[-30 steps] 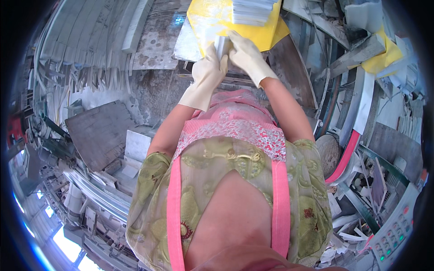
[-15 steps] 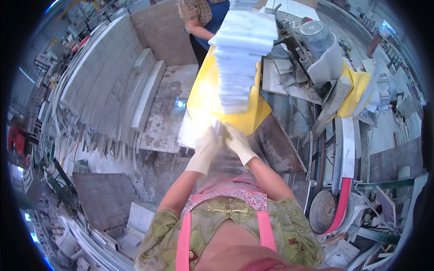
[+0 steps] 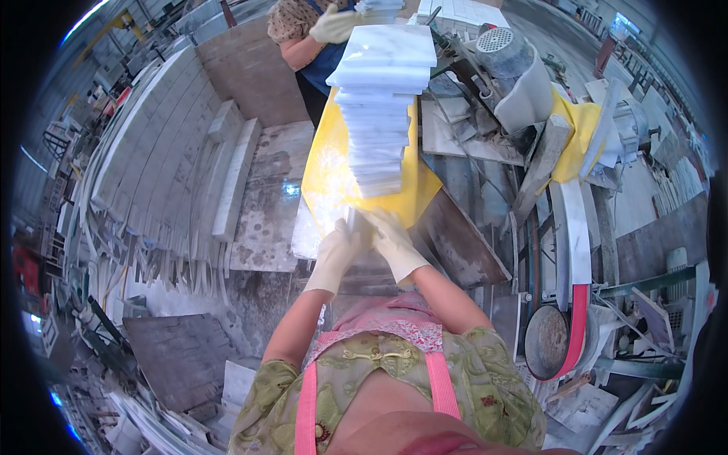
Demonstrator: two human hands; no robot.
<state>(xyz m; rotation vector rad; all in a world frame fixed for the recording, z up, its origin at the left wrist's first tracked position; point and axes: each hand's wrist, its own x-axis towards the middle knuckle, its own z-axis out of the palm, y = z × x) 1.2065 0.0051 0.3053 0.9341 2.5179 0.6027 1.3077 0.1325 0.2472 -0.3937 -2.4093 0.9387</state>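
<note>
Both my hands wear cream gloves and meet at the near end of a yellow sheet (image 3: 318,159). Gripped in my left hand (image 3: 336,249) is a thin pale stone tile (image 3: 351,218), standing on edge. My right hand (image 3: 390,236) closes on the tile's right side, its fingertips slightly blurred. Just beyond them, a tall leaning stack of white, grey-veined stone tiles (image 3: 377,129) rests on the yellow sheet. Strong glare washes out the sheet left of the stack.
Across the stack stands a co-worker in a blue apron, with a gloved hand (image 3: 334,26) raised. Long stone slabs (image 3: 152,144) are piled at left. At right are a motor (image 3: 504,53), a red belt on a wheel (image 3: 580,326) and stone offcuts. A brown board (image 3: 462,235) slants beside my right hand.
The view has shifted, moving the scene slightly left and down. My right hand has come closer over the tile. The co-worker's gloved hand has risen into sight beside the stack.
</note>
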